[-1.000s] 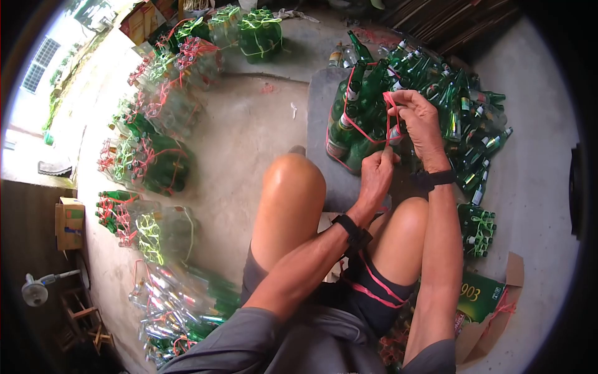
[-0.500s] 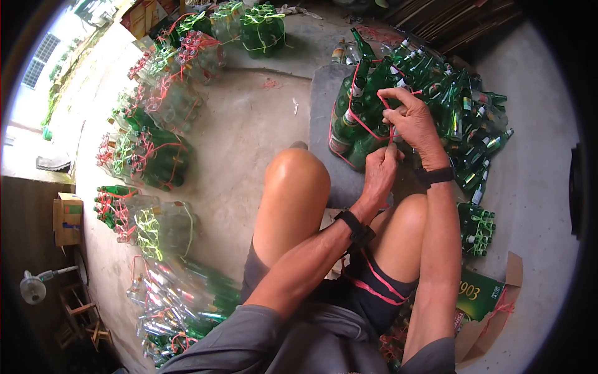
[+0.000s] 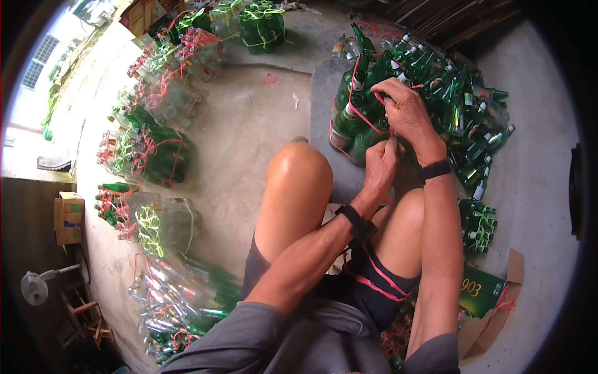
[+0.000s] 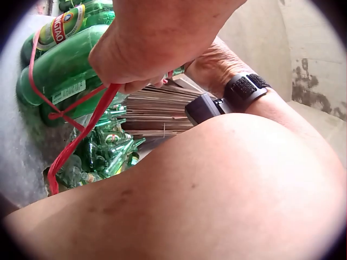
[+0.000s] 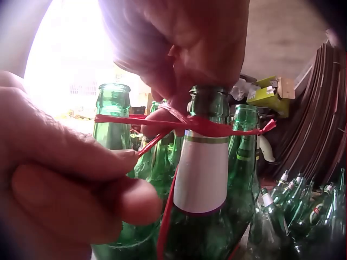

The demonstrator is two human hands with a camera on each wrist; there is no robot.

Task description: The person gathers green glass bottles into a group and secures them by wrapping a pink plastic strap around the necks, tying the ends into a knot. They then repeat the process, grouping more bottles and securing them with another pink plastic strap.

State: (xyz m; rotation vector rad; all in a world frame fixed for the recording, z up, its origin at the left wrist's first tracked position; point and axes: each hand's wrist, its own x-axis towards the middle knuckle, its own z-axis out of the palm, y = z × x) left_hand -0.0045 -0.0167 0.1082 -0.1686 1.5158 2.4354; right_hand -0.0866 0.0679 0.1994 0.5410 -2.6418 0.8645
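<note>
A bundle of green glass bottles stands upright, wound about with red plastic twine. At the bundle's near right side, my left hand pinches the twine between thumb and finger. A twisted length of the same twine hangs below that hand in the left wrist view. My right hand is just above and beyond it, fingers bent around another part of the twine over the bottle necks. In the right wrist view a strand crosses in front of a white-labelled bottle, its loose end pointing right.
Loose green bottles lie heaped beyond the bundle. A grey slab is under it. Tied bottle bundles line the left side, with a pile of bottles nearer. An opened carton sits at right.
My right hand has turned over and come down closer to the left hand, drawing the raised twine loop smaller. The left hand stays nearly in place, still pinching.
</note>
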